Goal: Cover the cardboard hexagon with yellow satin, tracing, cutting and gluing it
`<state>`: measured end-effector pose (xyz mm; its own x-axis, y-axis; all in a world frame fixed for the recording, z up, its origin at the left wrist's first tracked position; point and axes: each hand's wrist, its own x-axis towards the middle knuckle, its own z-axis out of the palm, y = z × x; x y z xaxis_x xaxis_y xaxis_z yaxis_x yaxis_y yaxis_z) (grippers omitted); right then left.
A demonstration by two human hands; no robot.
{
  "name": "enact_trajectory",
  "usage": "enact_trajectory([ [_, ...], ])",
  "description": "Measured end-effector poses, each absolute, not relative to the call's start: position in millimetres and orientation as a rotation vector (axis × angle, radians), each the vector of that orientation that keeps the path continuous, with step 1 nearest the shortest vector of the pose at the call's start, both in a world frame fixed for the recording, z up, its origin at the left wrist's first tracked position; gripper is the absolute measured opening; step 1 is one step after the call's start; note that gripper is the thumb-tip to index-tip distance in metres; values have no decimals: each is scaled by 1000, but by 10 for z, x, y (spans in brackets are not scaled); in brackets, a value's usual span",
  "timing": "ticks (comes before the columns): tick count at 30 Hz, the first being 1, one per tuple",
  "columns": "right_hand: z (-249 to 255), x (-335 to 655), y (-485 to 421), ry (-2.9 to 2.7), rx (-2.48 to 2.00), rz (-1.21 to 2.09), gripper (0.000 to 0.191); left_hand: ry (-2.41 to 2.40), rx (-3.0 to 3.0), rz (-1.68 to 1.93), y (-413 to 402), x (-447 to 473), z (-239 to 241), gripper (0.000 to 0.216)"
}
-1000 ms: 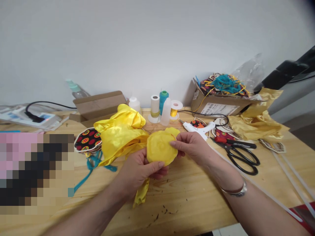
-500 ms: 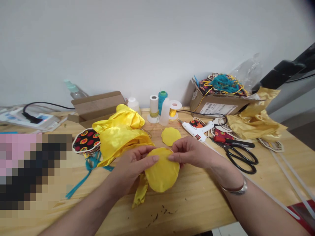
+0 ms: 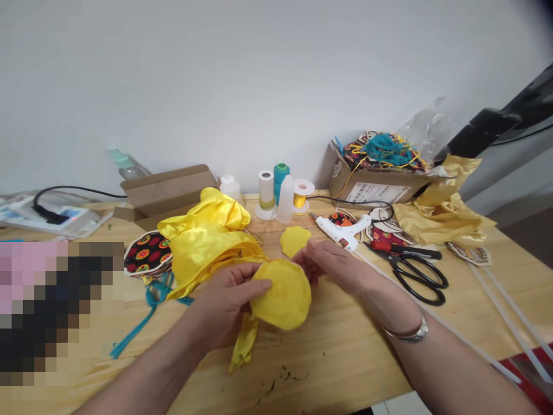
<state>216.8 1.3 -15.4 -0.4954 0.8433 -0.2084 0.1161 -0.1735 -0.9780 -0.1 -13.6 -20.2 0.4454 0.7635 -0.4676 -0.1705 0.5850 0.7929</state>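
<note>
Both of my hands hold a round yellow fabric disc [image 3: 283,297] just above the wooden table [image 3: 345,357]. My left hand [image 3: 227,302] pinches its left edge with thumb and fingers closed. From the right, my right hand [image 3: 337,266] grips its upper right edge; a silver bracelet [image 3: 408,333] sits on that wrist. A second, smaller yellow disc [image 3: 294,239] lies flat on the table just behind. A heap of shiny yellow satin [image 3: 207,236] lies to the left, a strip of it hanging under my left hand.
Thread spools and a small bottle [image 3: 280,196] stand at the back. A white glue gun [image 3: 343,227], black scissors [image 3: 417,271] and glue sticks [image 3: 505,300] lie to the right. Cardboard boxes [image 3: 380,184], gold fabric [image 3: 440,213], a patterned patch [image 3: 147,256] and teal cord [image 3: 147,311] surround them.
The disc was held upright facing me, then tipped down and turned between my fingers. A second disc that was behind it now lies on the table.
</note>
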Motion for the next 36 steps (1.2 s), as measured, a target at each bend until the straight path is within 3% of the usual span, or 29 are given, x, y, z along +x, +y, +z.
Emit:
enact_trajectory([
  [2,-195,2140,25,-1440,-1167,1696,74,988,690,753,-125,13,-180,25],
  [8,-255,2030,14,-1395,-1265,1644,49,980,633,900,-133,64,-164,31],
  [24,-184,2027,40,-1570,-1358,1396,44,1062,783,737,-137,23,-210,28],
  [30,204,2214,-47,-1693,-1644,841,32,1122,724,794,-96,30,-186,32],
  [33,360,2534,-237,-2101,-2167,132,24,1091,709,825,-93,20,-171,33],
  [36,330,2978,-470,-2079,-2389,11,26,1041,711,856,-97,12,-135,29],
])
